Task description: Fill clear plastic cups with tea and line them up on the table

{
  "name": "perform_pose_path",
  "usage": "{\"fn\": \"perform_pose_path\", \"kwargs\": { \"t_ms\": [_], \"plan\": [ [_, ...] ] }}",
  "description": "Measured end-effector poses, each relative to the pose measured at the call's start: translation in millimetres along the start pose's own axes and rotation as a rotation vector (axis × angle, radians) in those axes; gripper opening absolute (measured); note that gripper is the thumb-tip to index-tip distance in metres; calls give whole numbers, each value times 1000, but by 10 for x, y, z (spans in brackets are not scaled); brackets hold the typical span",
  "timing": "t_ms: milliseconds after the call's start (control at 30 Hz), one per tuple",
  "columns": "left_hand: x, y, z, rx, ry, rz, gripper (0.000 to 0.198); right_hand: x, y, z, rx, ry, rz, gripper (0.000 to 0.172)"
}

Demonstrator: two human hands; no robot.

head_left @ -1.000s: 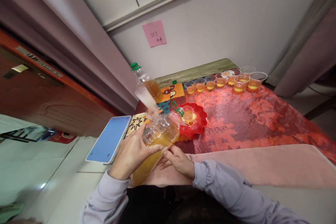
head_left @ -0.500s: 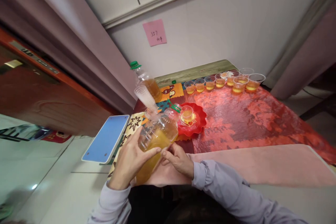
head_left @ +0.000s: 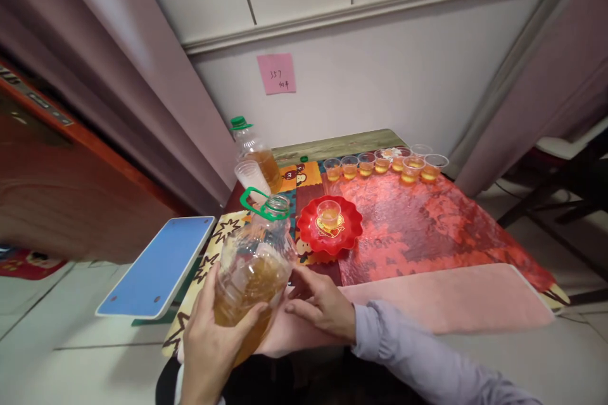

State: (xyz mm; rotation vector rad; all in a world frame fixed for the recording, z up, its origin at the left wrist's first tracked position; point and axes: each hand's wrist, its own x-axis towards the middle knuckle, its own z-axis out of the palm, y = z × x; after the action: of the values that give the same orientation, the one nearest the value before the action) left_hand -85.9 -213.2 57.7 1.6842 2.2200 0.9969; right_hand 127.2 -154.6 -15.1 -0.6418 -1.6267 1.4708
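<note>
I see the left hand point(head_left: 209, 342) wrapped around the jug point(head_left: 251, 272), upright so nothing spills (cap off); the right hand point(head_left: 320, 310), fingers loosely spread, steadies its base. The red plate point(head_left: 351, 234) lies at one o'clock.

The left hand point(head_left: 209, 345) hides the near side of the big bottle point(head_left: 251, 272), the pink note's point(head_left: 276, 73) writing is too small to read.
</note>
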Motion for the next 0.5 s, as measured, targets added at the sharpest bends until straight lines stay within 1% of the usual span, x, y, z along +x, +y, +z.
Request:
{"fn": "perform_pose_path", "kwargs": {
  "t_ms": [33,100,167,233,300,367,433,500],
  "plan": [
    [-21,-2,10,15,15,16,104,-41,-53,-72,-82,9,-11,63],
    [-55,-7,34,44,51,46,104,-109,-172,-261,-239,52,-42,45],
    [-74,-21,56,60,76,60,106,-128,-306,-516,-370,125,-75,28],
    [-79,-44,72,62,78,65,106,-79,-443,-820,-499,208,-98,21],
    [-78,-75,80,55,79,71,107,33,-552,-1141,-640,283,-122,23],
    [-78,-105,86,44,113,72,108,186,-598,-1437,-809,303,-140,30],
    [-83,-128,95,29,167,74,112,352,-563,-1668,-982,259,-152,42],
    [-95,-141,108,15,210,82,115,514,-463,-1814,-1117,188,-151,58]
  ]
}}
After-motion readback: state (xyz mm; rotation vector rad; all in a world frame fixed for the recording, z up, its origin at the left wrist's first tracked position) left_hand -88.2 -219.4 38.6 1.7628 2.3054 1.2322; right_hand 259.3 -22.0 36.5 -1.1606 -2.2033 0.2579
